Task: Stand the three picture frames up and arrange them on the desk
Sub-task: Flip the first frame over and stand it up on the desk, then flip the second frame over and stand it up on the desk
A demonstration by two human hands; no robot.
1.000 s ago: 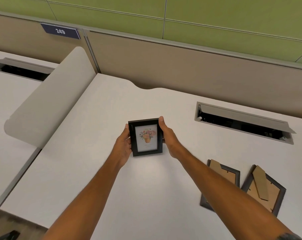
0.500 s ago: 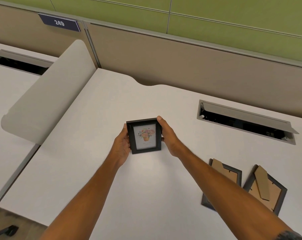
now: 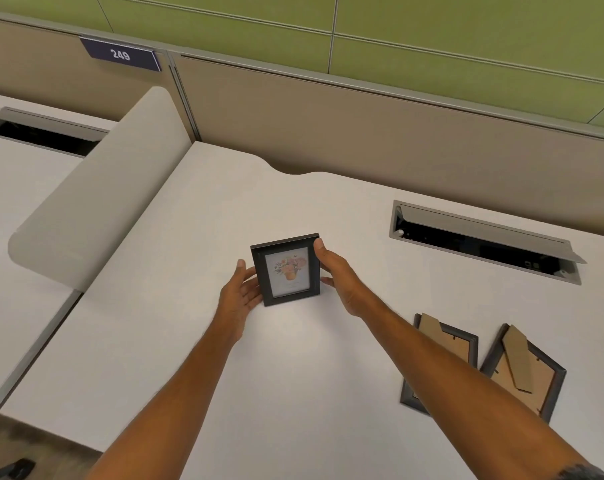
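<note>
A small black picture frame (image 3: 286, 270) with a flower print stands upright near the middle of the white desk (image 3: 175, 317), facing me. My left hand (image 3: 239, 294) has its fingers against the frame's left edge, with the thumb held away from it. My right hand (image 3: 340, 277) holds the right side, its thumb on the top right corner. Two more dark frames lie face down at the right with their cardboard stands folded flat. My right forearm partly covers the nearer one (image 3: 442, 344). The other (image 3: 524, 374) lies in full view beside it.
An open cable hatch (image 3: 484, 244) is set into the desk behind the flat frames. A rounded grey divider (image 3: 96, 209) rises along the desk's left side, with a neighbouring desk beyond. A tan partition (image 3: 328, 126) closes off the back edge.
The frame has been tipped more upright and now rests on the desk. My left thumb has come off its left edge. The two flat frames have not moved.
</note>
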